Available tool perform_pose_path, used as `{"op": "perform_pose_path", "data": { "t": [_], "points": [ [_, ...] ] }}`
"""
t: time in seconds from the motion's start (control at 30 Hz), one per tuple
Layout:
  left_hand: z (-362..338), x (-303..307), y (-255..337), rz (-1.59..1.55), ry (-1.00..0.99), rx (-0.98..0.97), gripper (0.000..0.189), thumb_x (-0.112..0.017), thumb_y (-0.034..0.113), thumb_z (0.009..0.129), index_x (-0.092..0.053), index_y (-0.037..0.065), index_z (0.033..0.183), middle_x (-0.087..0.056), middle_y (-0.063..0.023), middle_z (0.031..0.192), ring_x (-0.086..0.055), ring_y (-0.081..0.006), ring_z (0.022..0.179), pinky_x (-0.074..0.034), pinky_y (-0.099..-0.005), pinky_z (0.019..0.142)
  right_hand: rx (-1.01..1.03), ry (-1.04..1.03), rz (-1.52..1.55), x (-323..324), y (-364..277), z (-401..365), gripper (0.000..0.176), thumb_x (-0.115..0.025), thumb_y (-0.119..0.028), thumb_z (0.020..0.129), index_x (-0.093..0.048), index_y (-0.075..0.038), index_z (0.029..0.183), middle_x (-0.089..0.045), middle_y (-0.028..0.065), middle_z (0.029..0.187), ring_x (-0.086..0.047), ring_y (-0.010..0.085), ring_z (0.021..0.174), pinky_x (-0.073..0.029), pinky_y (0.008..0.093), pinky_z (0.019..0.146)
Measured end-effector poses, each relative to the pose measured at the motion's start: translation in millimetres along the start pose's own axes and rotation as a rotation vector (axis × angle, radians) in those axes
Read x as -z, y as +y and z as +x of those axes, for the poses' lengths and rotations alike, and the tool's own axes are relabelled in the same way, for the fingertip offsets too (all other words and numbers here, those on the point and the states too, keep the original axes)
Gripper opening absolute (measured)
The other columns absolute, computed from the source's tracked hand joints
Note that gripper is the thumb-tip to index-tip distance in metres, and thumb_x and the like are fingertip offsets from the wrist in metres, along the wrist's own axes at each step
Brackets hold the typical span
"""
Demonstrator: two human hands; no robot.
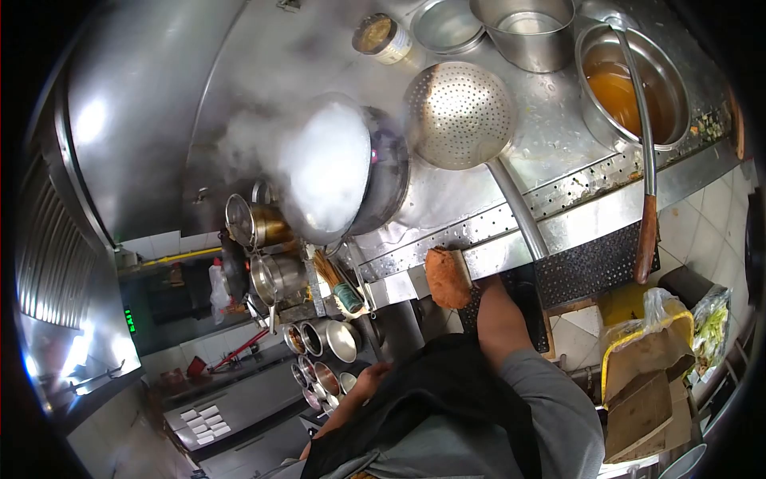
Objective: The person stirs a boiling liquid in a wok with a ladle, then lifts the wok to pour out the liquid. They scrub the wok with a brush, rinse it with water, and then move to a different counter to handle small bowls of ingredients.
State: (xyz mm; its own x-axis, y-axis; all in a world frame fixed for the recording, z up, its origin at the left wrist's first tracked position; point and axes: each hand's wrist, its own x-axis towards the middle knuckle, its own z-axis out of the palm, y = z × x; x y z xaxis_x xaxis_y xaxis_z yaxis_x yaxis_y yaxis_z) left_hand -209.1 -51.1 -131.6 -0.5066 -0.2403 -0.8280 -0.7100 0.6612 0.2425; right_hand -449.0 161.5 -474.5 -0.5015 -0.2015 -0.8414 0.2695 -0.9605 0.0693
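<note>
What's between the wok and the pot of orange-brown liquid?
A perforated strainer lies between the wok and the pot, as the head view shows.

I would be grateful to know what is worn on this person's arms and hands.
The right arm comes out of a loose, plain grey sleeve, its forearm bare; the right hand is out of sight. The left hand shows no glove, and the left forearm is also bare. No watch or bracelet shows.
</note>
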Motion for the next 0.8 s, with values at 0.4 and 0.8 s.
{"op": "perform_pose_path", "data": {
  "t": [0.4, 0.8],
  "points": [
    [7.1, -4.6, -26.8, -0.044, -0.038, 0.026, 0.03, -0.059, 0.021, 0.091, -0.061, 0.003, 0.115, -0.067, -0.0124, 0.107, -0.063, -0.0204, 0.1, -0.047, -0.0316, 0.09, 0.007, 0.002, -0.014, -6.1, -2.1, -1.4, 0.03, -0.054, -0.038, 0.091, -0.056, -0.016, 0.112, -0.062, 0.0033, 0.101, -0.06, 0.0149, 0.074, -0.048, 0.034, 0.054],
    [1.4, 3.2, 21.5, 0.047, -0.038, 0.081, 0.03, -0.059, 0.025, 0.091, -0.063, 0.005, 0.114, -0.067, -0.0104, 0.105, -0.063, -0.0179, 0.098, -0.047, -0.0313, 0.088, 0.017, -0.003, -0.026, -11.9, -5.5, 0.5, 0.03, -0.054, -0.038, 0.091, -0.056, -0.016, 0.112, -0.062, 0.0031, 0.101, -0.06, 0.0149, 0.073, -0.048, 0.0338, 0.054]
  ]
}}
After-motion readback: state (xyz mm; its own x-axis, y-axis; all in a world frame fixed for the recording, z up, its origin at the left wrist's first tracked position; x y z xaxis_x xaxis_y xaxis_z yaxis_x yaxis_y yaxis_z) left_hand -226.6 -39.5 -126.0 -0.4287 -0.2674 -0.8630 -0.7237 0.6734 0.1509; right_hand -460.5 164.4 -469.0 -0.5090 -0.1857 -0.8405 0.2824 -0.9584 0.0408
